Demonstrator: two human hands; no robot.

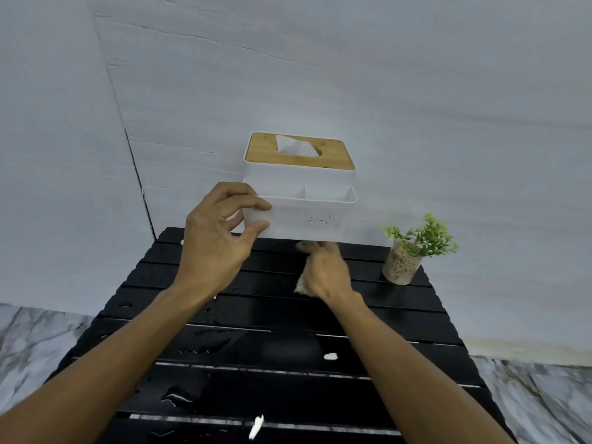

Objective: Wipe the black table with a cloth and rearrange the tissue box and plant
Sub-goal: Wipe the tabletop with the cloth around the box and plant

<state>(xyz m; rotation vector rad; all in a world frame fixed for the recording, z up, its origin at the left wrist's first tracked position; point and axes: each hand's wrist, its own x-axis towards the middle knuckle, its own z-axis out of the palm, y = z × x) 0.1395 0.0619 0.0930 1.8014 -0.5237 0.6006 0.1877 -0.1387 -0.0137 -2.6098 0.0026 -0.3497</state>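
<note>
Your left hand [217, 238] grips the near left corner of the tissue box [307, 219], thumb on the near face and fingers curled over the rim. The tissue box is at the far edge of the table [400, 315], close to the wall [384, 91]; you cannot tell whether its base touches the table. It has a wooden lid [262, 152] with a white tissue [293, 145] standing out of the slot.

Your right hand [323, 270] is blurred. It is closed on a pale cloth [301, 286] and sits low over the table, just below the near edge of the tissue box.

The plant [416, 248] stands upright in a clear pot at the far right corner of the table, apart from both hands.

Water drops [179, 395] and white scraps [330, 357] lie on the near half of the table.
</note>
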